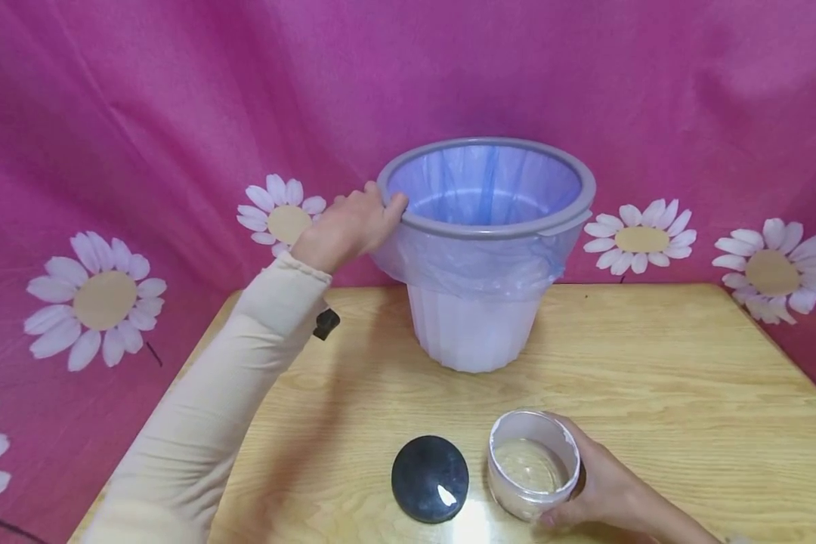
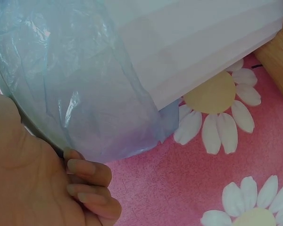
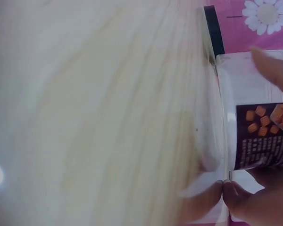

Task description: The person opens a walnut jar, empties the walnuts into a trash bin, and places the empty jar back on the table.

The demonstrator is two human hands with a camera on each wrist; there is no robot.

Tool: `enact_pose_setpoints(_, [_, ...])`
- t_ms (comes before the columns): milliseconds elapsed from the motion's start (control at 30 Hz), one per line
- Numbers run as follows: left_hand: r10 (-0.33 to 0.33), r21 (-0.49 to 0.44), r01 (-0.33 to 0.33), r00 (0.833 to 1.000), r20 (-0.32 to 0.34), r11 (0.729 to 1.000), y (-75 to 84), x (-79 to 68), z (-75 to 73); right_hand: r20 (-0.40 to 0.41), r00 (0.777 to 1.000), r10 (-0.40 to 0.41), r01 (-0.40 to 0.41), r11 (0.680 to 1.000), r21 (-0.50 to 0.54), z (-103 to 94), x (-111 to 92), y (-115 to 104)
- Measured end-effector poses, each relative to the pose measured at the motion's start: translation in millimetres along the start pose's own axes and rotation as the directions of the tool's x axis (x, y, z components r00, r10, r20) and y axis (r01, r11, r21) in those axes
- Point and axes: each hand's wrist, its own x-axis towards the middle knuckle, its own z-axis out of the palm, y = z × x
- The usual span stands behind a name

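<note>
A white trash bin [image 1: 476, 325] with a grey rim and a translucent blue bag [image 1: 462, 264] folded over it stands upright at the back of the table. My left hand [image 1: 355, 225] grips the rim at its left side; the left wrist view shows curled fingers [image 2: 94, 173] by the rim. In front, my right hand [image 1: 601, 480] holds a clear plastic jar [image 1: 513, 491], its mouth uncovered. A dark printed label [image 3: 262, 134] shows on the jar in the right wrist view, where the jar stands on the tabletop. Left of it lies a round black lid [image 1: 430, 478].
The wooden table [image 1: 680, 378] has a glossy top. Behind it hangs a pink cloth [image 1: 197, 91] with large white daisies, close to the bin's back. A small black object [image 1: 326, 323] shows beneath the left wrist.
</note>
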Motion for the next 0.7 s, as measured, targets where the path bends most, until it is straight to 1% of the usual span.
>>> enact_pose_setpoints(233, [-0.013, -0.015, 0.013, 1.0, -0.002, 1.0, -3.8, -0.1, -0.3, -0.008, 0.998, -0.058, 0.058, 0.998, -0.015, 2.0, 1, 0])
enact_pose_setpoints(300, [-0.008, -0.023, 0.008, 1.0, -0.004, 1.0, -6.4, -0.1, 0.7, -0.011, 1.0, -0.028, 0.028, 0.999, -0.043, 2.1, 1, 0])
enact_pose_setpoints(367, [0.002, -0.034, -0.003, 1.0, -0.019, 0.999, -9.6, -1.2, 3.0, -0.005, 1.0, -0.004, 0.003, 0.995, -0.098, 2.0, 0, -1])
enact_pose_setpoints(433, [0.019, -0.051, -0.022, 0.999, -0.051, 0.998, -14.5, -3.1, 7.0, 0.012, 1.0, 0.018, -0.016, 0.988, -0.153, 1.4, 0, -2])
enact_pose_setpoints(467, [0.027, -0.062, -0.032, 0.996, -0.081, 0.998, -17.4, -4.6, 9.5, 0.023, 0.999, 0.028, -0.024, 0.985, -0.172, 0.4, 0, -1])
enact_pose_setpoints(533, [0.046, -0.088, -0.061, 0.985, -0.164, 0.994, -23.5, -8.0, 15.6, 0.047, 0.999, -0.007, 0.018, 0.975, -0.223, -3.8, -1, 2])
enact_pose_setpoints(567, [0.054, -0.104, -0.077, 0.975, -0.213, 0.992, -26.9, -10.2, 19.0, 0.061, 0.998, -0.021, 0.036, 0.969, -0.245, -7.4, -1, 3])
enact_pose_setpoints(633, [0.064, -0.13, -0.108, 0.95, -0.307, 0.986, -33.5, -15.3, 26.2, 0.088, 0.995, -0.046, 0.07, 0.952, -0.298, -17.8, -1, 5])
enact_pose_setpoints(667, [0.068, -0.134, -0.121, 0.935, -0.347, 0.984, -36.5, -18.4, 30.0, 0.102, 0.993, -0.059, 0.088, 0.946, -0.311, -24.2, 0, 6])
enact_pose_setpoints(700, [0.074, -0.138, -0.135, 0.922, -0.38, 0.981, -39.6, -21.6, 34.2, 0.104, 0.992, -0.073, 0.105, 0.933, -0.344, -30.9, 1, 5])
